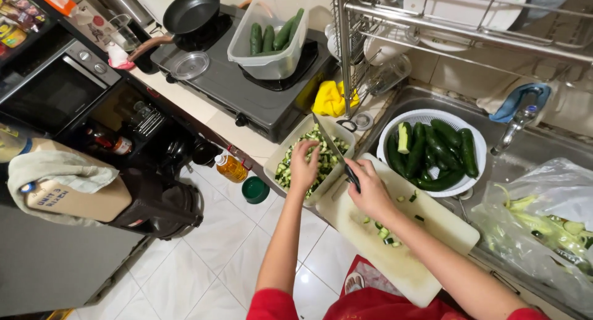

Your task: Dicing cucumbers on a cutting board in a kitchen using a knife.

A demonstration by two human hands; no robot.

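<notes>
Chopped cucumber (321, 156) in rectangular plastic tub (275, 165)
Left hand (304, 168) fingers curled into pieces; right hand (370, 190) fingers closed around knife (336, 153) above white cutting board (401, 258)

Counter (241, 131) bears stove (238, 79), cucumber tub (309, 156), cutting board (401, 240).

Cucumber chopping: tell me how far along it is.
Done: a rectangular tub already holds a heap of chopped cucumber. In hand: the left hand is over that heap, the right hand grips a knife with its blade above the tub, and a few pieces lie on the cutting board. Left: whole cucumbers in the white colander and in the clear container on the stove.
</notes>
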